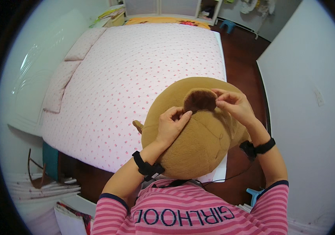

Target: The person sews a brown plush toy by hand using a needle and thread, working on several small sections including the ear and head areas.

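Tan plush fills the middle of my view: a large rounded toy (191, 156) in front of the person's chest, at the near right corner of the bed (116, 78). From the left, a small tan nub (137, 125) pokes out of its side; then comes the left hand (170, 125), bunched narrow, its thumb at the left base of the dark-lined ear (199, 100). Below the ear, a loose dark thread (220, 136) lies on the plush; beyond, the right hand (236, 106) pinches the ear's right rim. To do this well, I'd have the left brace the base without crushing it and the right pinch lightly, so the lining lies open, with the thread clear of both. On the left, the fingers are partly tucked away, so I can't tell whether they grip fabric; the toy's underside is hidden, the thread's ends are too fine to follow, and I can't make out whether anything thin sits in the right-hand pinch
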### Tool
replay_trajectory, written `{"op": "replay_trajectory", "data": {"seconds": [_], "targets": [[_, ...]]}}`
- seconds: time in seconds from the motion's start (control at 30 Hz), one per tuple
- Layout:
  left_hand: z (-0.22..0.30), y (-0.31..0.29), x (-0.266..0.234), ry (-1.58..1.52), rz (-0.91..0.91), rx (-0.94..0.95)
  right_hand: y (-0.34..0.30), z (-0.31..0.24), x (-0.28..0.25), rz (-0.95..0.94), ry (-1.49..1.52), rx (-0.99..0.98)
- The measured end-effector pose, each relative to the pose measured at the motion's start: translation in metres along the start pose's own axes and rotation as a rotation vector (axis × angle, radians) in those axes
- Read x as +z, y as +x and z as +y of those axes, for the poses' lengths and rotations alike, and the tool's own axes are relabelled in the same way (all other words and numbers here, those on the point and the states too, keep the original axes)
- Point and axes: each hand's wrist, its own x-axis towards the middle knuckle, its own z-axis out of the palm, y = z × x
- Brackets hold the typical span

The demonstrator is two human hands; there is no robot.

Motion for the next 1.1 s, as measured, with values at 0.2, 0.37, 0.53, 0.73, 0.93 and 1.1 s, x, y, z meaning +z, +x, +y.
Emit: {"op": "replay_trajectory", "data": {"seconds": [0.2,0.37,0.53,0.73,0.93,1.1], "targets": [[0.013,0.007,0.006,0.137,0.048,0.21,0.006,0.002,0.017,0.073,-0.524,-0.417],[0.039,0.002,0.003,0.141,0.094,0.103,0.013,0.008,0.009,0.057,-0.466,-0.517],[0.021,-0.006,-0.008,0.304,0.29,0.111,0.001,-0.016,0.006,0.167,-0.424,-0.614],[0.011,-0.003,0.004,0.301,0.151,0.286,-0.022,-0.056,0.056,-0.168,-0.368,-0.186],[0.031,0.008,-0.019,0.17,-0.31,0.175,-0.004,-0.041,0.055,-0.086,-0.549,-0.21],[0.024,0.027,-0.02,0.077,-0.426,0.049,-0.014,-0.042,0.053,0.077,-0.67,-0.106]]}}
